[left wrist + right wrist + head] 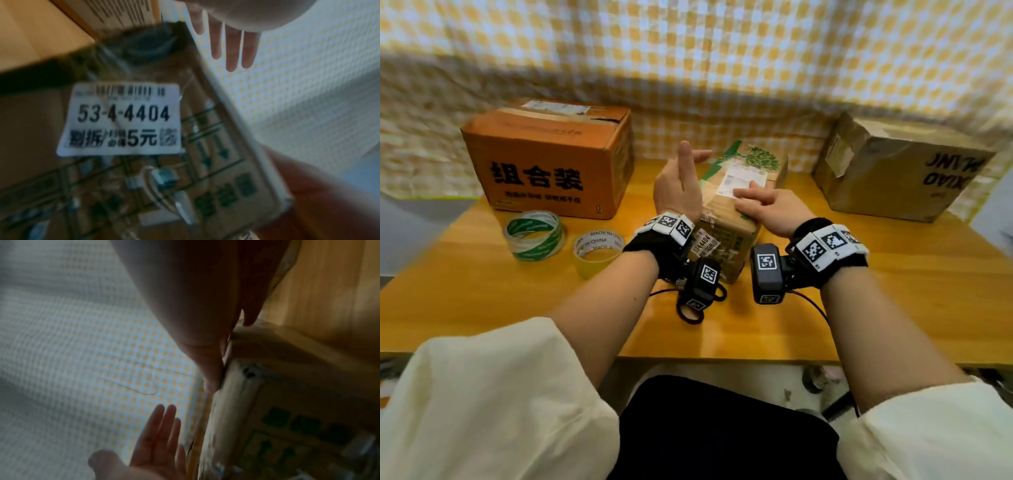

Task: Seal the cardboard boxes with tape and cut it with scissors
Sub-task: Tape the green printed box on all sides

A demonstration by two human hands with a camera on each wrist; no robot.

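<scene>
A small brown cardboard box with green print and white labels stands in the middle of the wooden table. My right hand lies on its top, fingers stretched along the top near its edge. My left hand is raised beside the box's left side with straight fingers, palm towards the box, holding nothing. The left wrist view shows the box's near side and its "53-4-4404" label. Two tape rolls lie to the left: a green-and-white one and a clear yellowish one. No scissors are in view.
An orange box with black characters stands at the back left, and a larger brown box at the back right. A yellow-checked cloth hangs behind. The table shows bare wood in front of the small box and towards the right.
</scene>
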